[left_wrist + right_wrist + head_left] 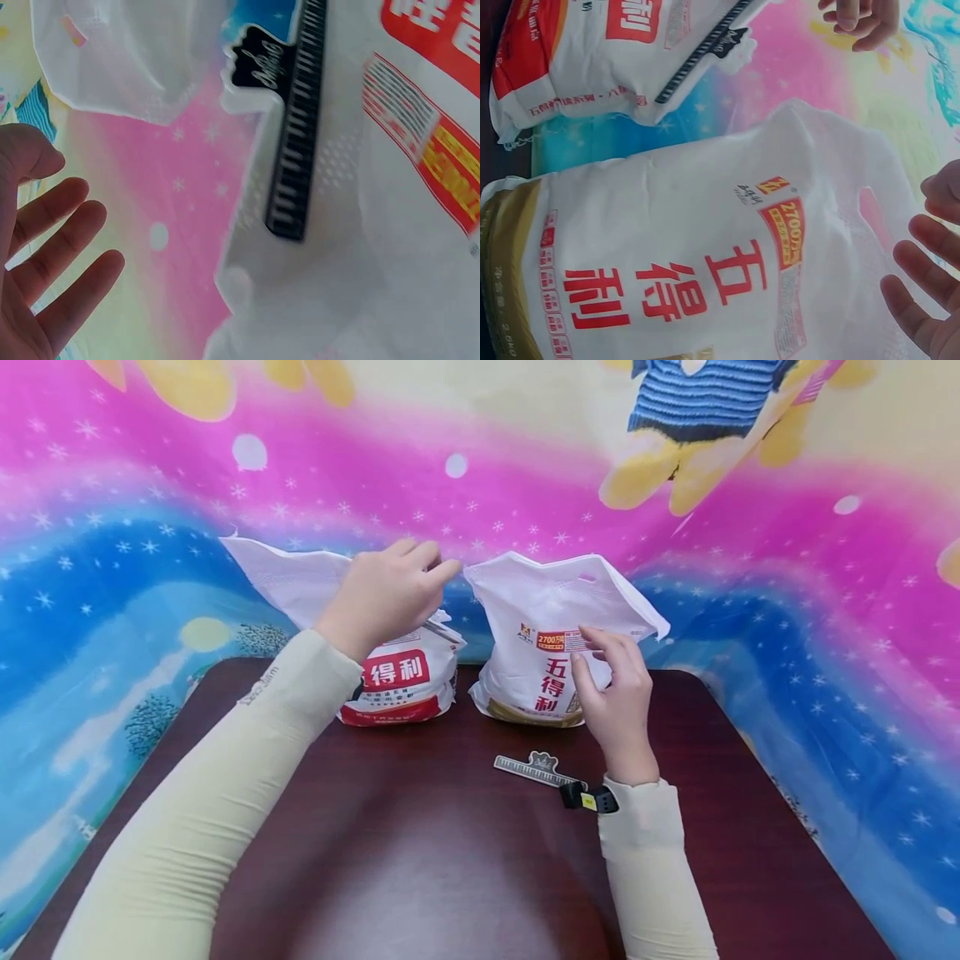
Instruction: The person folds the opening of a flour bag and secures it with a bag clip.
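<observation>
Two white flour bags stand side by side at the back of the table. The left bag (397, 702) has red print, and a black piano-key clip (294, 142) sits across its upper part. Over this bag my left hand (392, 593) is raised, holding nothing; its fingers are loosely bent and apart from the clip in the left wrist view. The right bag (525, 618) stands upright with its top unfolded and a handle slot showing. My right hand (618, 697) is in front of that bag with relaxed, spread fingers and nothing in them.
A second piano-key clip (536, 768) lies on the dark wooden table (420, 860), left of my right wrist. A black wrist strap (588, 799) is on that wrist. Behind the table hangs a colourful printed cloth (450, 410).
</observation>
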`<state>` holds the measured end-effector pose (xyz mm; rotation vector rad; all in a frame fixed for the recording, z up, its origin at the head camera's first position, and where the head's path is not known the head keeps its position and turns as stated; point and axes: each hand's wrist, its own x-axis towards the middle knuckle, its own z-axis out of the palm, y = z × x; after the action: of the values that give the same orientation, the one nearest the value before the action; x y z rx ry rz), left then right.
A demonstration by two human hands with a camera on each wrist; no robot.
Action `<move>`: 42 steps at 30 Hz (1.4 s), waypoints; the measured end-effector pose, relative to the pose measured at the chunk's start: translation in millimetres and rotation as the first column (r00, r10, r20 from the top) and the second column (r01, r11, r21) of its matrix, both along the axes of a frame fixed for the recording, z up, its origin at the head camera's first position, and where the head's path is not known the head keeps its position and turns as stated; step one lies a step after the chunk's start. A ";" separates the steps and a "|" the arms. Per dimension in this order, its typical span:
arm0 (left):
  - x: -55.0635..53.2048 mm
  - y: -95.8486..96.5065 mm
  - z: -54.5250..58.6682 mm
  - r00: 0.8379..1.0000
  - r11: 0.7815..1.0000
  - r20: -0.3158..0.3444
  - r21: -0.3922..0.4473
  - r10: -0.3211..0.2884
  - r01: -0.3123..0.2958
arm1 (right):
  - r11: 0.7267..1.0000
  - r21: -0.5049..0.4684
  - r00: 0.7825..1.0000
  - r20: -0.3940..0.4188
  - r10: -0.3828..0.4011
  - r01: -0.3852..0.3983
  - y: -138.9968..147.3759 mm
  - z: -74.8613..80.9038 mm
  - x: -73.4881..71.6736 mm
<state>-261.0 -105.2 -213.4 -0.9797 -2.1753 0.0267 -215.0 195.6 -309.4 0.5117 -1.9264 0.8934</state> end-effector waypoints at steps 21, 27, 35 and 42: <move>-0.5 43.8 -1.7 0.996 0.998 -0.091 0.059 -0.009 0.015 | 0.996 -0.072 0.992 -0.109 -0.060 0.052 16.6 25.1 2.9; 1.6 59.5 2.5 0.996 0.996 -0.059 0.059 0.063 -0.059 | 0.994 -0.084 0.990 -0.116 -0.078 0.068 25.0 33.5 5.8; 3.9 77.0 7.7 0.992 0.991 -0.006 0.057 0.122 -0.122 | 0.989 -0.098 0.985 -0.120 -0.124 0.112 33.1 45.9 10.7; 5.3 91.8 13.4 0.987 0.990 0.089 0.045 0.130 -0.134 | 0.988 -0.088 0.982 -0.125 -0.140 0.130 40.8 54.4 10.0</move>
<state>-255.6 -13.3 -200.0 -0.8202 -2.3060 -0.0086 -205.0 236.4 -255.0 0.3783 -1.7767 0.8248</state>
